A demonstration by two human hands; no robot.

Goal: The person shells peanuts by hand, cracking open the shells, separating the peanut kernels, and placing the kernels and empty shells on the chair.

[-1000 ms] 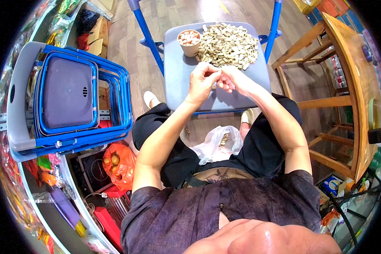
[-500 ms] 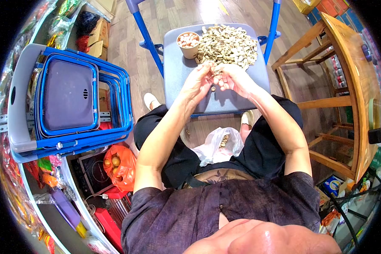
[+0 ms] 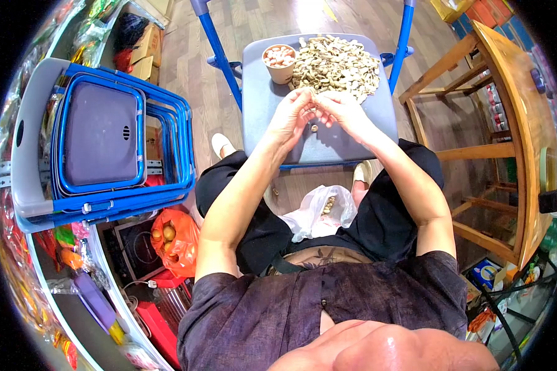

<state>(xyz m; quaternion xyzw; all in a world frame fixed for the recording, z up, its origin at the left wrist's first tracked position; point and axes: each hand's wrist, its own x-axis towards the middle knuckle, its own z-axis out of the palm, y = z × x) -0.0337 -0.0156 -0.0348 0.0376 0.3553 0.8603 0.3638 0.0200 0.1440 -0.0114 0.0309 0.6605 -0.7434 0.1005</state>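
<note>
My left hand (image 3: 287, 119) and right hand (image 3: 346, 112) have just drawn closer, fingers pinched narrow, contents hidden! One peanut (image 3: 314, 128) sits nearby on the seat (image 3: 260, 111), cup (image 3: 281, 75) and shells (image 3: 337, 65) beyond.

No text can be read; markings on the blue package (image 3: 486, 272) seem too blurred
</note>
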